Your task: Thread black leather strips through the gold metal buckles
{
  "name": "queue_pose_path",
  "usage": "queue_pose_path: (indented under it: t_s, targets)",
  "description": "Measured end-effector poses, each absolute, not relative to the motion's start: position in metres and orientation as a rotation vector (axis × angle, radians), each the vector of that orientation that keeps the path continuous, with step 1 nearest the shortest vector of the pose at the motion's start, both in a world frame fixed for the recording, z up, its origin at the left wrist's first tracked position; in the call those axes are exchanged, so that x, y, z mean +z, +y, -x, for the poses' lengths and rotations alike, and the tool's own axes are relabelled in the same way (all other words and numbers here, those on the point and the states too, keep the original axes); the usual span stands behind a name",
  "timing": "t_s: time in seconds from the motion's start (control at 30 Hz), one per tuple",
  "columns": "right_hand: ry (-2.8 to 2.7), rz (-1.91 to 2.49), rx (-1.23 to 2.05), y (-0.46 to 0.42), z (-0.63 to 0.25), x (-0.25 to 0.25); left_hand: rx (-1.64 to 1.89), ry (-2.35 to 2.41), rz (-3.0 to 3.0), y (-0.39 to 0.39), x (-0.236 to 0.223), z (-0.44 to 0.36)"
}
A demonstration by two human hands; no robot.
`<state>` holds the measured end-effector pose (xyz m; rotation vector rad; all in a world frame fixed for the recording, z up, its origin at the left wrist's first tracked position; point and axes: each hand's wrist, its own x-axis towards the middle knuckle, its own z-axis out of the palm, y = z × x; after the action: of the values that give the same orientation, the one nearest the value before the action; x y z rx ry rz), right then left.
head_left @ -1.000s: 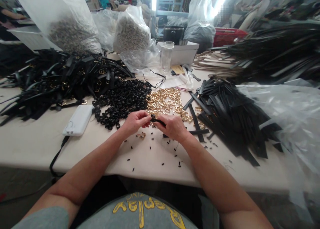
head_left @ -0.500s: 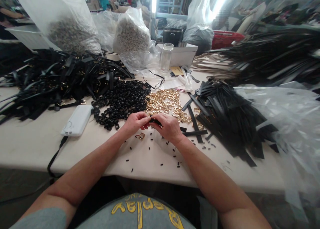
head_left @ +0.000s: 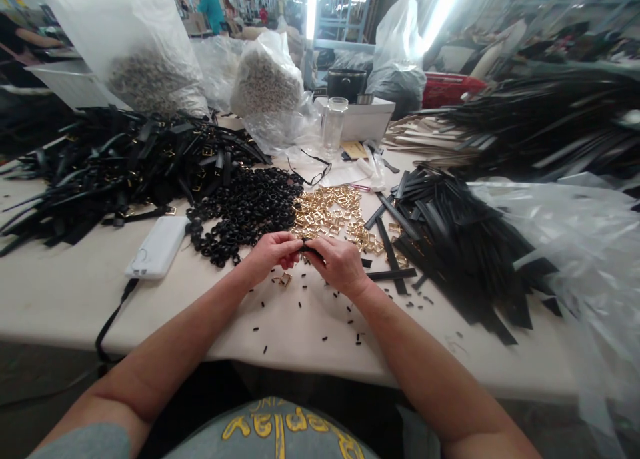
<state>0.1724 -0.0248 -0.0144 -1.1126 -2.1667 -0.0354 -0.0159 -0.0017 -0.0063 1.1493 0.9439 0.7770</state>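
My left hand and my right hand meet over the middle of the white table, fingers pinched together on a short black strap piece. A single gold buckle lies on the table just under my left hand. Right behind my hands is a heap of gold buckles, with a heap of black rings to its left. Loose black strips are piled to the right of my right hand.
A large tangle of black straps with buckles fills the left. A white power bank with a black cable lies beside the rings. Glasses, a glass jar, a white box and plastic bags stand behind. Small black scraps dot the table front.
My hands have stayed together on the strap piece, shifting slightly; the right hand has drawn in closer to the left. The view has tilted a little downward.
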Motion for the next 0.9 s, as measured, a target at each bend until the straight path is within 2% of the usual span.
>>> queue_pose_path:
  t_s: [0.2,0.5,0.9]
  targets:
    - [-2.211,1.146,-0.058,-0.023,-0.176,-0.012,0.835,0.984,-1.102,0.004,-0.004,0.018]
    - [-2.177,1.256,-0.064,-0.009,-0.193,-0.022,1.305,1.192,-1.042,0.024,0.014,0.051]
    - [-2.139,1.478,-0.041,0.002,-0.202,-0.030,1.294,1.370,-1.365,0.019,0.011,0.068]
